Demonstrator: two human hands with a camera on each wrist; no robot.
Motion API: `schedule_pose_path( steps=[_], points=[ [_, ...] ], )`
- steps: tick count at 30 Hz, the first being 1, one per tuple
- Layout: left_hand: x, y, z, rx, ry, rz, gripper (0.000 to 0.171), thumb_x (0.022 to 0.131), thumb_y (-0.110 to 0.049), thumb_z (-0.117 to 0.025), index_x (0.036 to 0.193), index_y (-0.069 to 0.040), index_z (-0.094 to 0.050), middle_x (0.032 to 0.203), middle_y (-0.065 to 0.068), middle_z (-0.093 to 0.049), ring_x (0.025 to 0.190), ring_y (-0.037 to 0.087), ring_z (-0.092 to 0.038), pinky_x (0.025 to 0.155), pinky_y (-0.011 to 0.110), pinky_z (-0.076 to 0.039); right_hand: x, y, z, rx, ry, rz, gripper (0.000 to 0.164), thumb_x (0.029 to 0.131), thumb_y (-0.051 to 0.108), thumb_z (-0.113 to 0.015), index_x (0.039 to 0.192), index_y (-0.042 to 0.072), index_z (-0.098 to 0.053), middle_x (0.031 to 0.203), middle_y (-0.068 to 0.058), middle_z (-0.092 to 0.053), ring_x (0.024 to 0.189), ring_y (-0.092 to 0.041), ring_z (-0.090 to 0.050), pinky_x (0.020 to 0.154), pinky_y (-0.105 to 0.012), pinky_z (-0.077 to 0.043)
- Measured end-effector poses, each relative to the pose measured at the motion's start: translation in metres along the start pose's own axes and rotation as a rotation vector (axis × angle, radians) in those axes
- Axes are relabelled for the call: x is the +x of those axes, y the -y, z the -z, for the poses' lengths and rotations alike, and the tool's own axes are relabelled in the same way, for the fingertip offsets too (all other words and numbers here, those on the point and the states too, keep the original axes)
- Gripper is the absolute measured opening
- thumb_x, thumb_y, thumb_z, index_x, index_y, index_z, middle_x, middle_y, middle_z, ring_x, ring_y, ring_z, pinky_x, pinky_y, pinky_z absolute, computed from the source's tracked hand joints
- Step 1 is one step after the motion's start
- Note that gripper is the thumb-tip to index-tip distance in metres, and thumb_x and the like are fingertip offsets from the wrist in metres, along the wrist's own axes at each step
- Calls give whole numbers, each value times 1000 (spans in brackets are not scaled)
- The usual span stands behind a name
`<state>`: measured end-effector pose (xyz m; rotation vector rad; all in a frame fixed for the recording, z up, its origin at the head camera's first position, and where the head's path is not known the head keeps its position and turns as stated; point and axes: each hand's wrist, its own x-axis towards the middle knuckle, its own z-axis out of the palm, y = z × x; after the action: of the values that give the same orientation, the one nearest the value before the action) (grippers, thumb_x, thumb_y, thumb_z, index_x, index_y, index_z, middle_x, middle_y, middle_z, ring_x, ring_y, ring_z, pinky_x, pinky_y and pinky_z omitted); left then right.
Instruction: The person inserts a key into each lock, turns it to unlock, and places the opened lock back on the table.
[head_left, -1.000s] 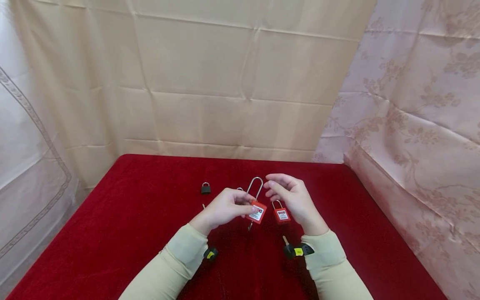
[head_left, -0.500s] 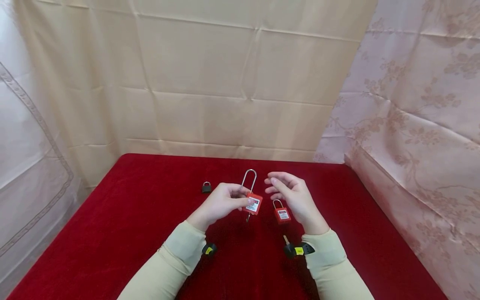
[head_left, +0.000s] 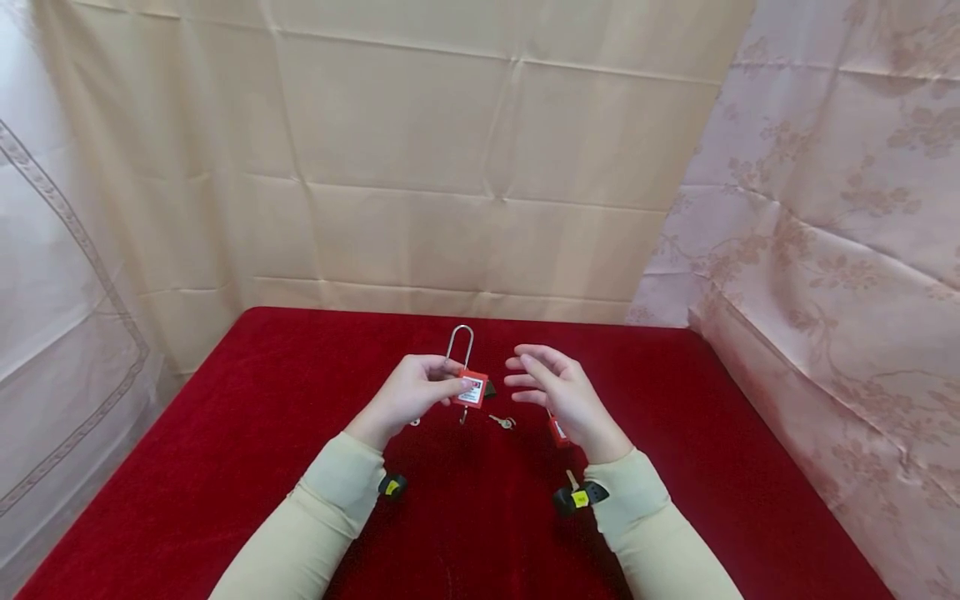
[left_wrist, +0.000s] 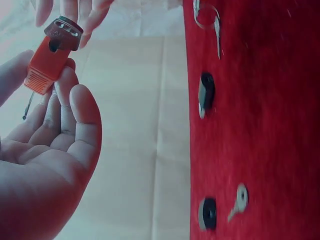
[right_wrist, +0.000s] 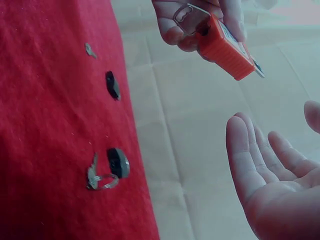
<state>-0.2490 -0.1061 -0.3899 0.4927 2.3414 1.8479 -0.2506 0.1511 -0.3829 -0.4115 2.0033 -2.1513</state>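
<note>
My left hand [head_left: 408, 396] pinches a red padlock [head_left: 471, 390] by its body, between thumb and fingers, above the table. Its long steel shackle [head_left: 460, 333] points up, one leg standing free of the body. A key [head_left: 463, 415] hangs from its underside. The right wrist view shows this padlock [right_wrist: 227, 50] as an orange-red block. My right hand [head_left: 562, 392] is apart from it on the right, relaxed and holding nothing. Below that hand lies a second red padlock [head_left: 558, 431], partly hidden by it.
A dark padlock [head_left: 490, 389] shows behind the held one. Two dark padlocks, one [left_wrist: 206, 92] beyond the other [left_wrist: 207, 213], lie on the red cloth [head_left: 465, 533]. Loose keys [head_left: 502, 422] lie mid-table, and another key [head_left: 572, 479] is near my right wrist.
My left hand has carried the red padlock left and farther away. My right hand has shifted slightly left, covering more of the second red padlock. Keys mid-table have come into sight.
</note>
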Motion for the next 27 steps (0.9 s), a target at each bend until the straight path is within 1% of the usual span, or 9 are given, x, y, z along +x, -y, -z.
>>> schedule_pose_path(
  steps=[3, 5, 7, 10, 14, 17, 20, 25, 27],
  points=[
    [-1, 2, 9, 34, -24, 17, 32, 92, -16, -75, 118, 2, -71, 99, 11, -73, 84, 36, -66, 70, 36, -54, 4, -3, -5, 39, 9, -38, 44, 105, 22, -59, 142, 0, -50, 129, -21, -62, 111, -36, -67, 88, -42, -57],
    [-2, 4, 15, 53, -40, 33, 34, 92, -18, -75, 119, 1, -71, 100, 11, -73, 83, 35, -66, 69, 35, -54, 6, -6, -9, 67, 21, -61, 44, 105, 24, -59, 142, 1, -50, 130, -21, -62, 113, -37, -66, 89, -42, -57],
    [-2, 5, 20, 66, -57, 55, 35, 92, -19, -76, 119, 1, -71, 99, 11, -73, 83, 36, -67, 69, 37, -54, 9, -8, -13, 95, 41, -77, 46, 105, 26, -58, 142, 1, -50, 132, -21, -61, 117, -39, -64, 90, -42, -56],
    [-4, 8, 28, 87, -84, 89, 37, 91, -21, -77, 121, 0, -70, 100, 11, -73, 83, 38, -67, 71, 42, -56, 13, -11, -19, 136, 69, -90, 47, 106, 27, -56, 143, 0, -48, 135, -22, -60, 122, -41, -61, 92, -43, -55],
    [-6, 13, 37, 98, -115, 118, 38, 91, -20, -77, 121, 2, -69, 100, 12, -73, 84, 40, -66, 77, 48, -56, 17, -15, -28, 183, 89, -115, 46, 108, 28, -52, 144, 0, -48, 138, -22, -58, 123, -38, -61, 95, -45, -54],
    [-8, 19, 43, 105, -131, 126, 38, 92, -19, -76, 120, 5, -69, 100, 14, -73, 84, 40, -67, 78, 48, -56, 21, -20, -35, 202, 94, -144, 45, 108, 29, -51, 143, 1, -48, 139, -21, -58, 121, -35, -62, 96, -45, -53],
    [-10, 23, 50, 118, -143, 141, 40, 92, -21, -77, 121, 6, -68, 100, 13, -73, 84, 37, -67, 78, 47, -56, 25, -24, -42, 224, 102, -168, 46, 108, 30, -51, 143, 1, -48, 140, -21, -57, 121, -34, -62, 97, -45, -52],
    [-13, 30, 62, 140, -154, 173, 41, 92, -22, -76, 121, 5, -68, 98, 12, -72, 86, 37, -67, 81, 49, -56, 32, -31, -55, 250, 125, -197, 47, 107, 29, -52, 143, 0, -48, 140, -21, -58, 123, -36, -60, 98, -46, -52],
    [-14, 33, 66, 150, -161, 182, 40, 92, -22, -76, 120, 5, -68, 96, 12, -72, 84, 35, -67, 81, 49, -56, 34, -34, -60, 248, 133, -206, 47, 107, 29, -53, 143, -1, -47, 139, -21, -58, 126, -38, -58, 98, -46, -52]
  ],
)
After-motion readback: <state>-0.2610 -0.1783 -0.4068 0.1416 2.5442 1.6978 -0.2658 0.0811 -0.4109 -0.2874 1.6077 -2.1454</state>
